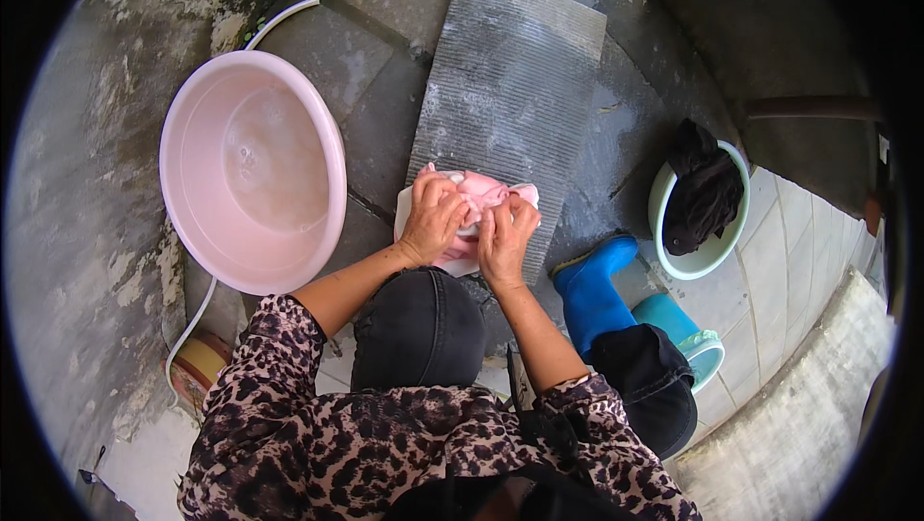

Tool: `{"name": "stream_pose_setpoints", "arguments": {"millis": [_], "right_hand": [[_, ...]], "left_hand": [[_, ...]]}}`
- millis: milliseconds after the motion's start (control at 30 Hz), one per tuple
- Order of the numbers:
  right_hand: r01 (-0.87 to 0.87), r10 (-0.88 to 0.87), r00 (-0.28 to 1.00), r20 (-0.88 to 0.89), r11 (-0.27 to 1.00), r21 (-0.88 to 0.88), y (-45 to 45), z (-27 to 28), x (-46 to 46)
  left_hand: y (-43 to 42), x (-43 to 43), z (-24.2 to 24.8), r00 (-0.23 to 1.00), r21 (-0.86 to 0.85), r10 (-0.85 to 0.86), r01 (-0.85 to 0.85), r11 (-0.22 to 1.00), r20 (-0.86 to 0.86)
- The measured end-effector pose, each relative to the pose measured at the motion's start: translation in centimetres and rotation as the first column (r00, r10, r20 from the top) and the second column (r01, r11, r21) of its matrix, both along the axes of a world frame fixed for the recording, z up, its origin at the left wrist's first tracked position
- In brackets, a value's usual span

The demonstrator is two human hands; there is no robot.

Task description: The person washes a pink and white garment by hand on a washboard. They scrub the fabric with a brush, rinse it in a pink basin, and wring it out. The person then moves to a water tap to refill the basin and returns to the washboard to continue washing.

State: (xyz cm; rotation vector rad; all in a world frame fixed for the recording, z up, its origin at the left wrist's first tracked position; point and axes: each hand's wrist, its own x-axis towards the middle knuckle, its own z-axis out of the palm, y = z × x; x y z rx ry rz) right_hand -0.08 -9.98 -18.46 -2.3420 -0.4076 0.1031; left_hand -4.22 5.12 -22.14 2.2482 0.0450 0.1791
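A pink and white cloth garment (pixel 482 190) lies bunched at the near end of a ridged washing slab (pixel 505 88). My left hand (pixel 433 218) grips the garment's left side, fingers curled into the fabric. On its right side, my right hand (pixel 507 236) pinches the cloth between thumb and fingers. Both hands are close together, and part of the fabric is hidden under them. Wet patches and suds show on the slab's ridges.
To the left stands a large pink basin (pixel 195 160) holding cloudy water, with a white hose (pixel 278 16) behind it. A pale green basin (pixel 740 232) at right holds dark cloth (pixel 704 196). A blue rubber boot (pixel 595 290) and a teal bucket (pixel 668 315) are nearer me.
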Motion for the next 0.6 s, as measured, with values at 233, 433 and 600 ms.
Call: {"name": "stream_pose_setpoints", "arguments": {"millis": [233,433,600], "right_hand": [[-0.03,0.002,0.997,-0.074,0.923,-0.384,2.0,-7.5,11.2],[-0.048,0.05,0.998,-0.04,0.998,0.041,0.3,-4.0,6.6],[-0.103,0.138,0.978,0.159,0.972,-0.21,-1.2,-6.2,-1.5]], "left_hand": [[0.3,11.1,-5.0,0.997,0.354,-0.077,0.078,0.932,-0.017],[0.9,5.9,-1.3,1.0,0.014,0.006,-0.005,1.0,-0.023],[-1.2,-0.8,-4.2,0.975,0.282,-0.135,0.081,0.956,0.178]]}}
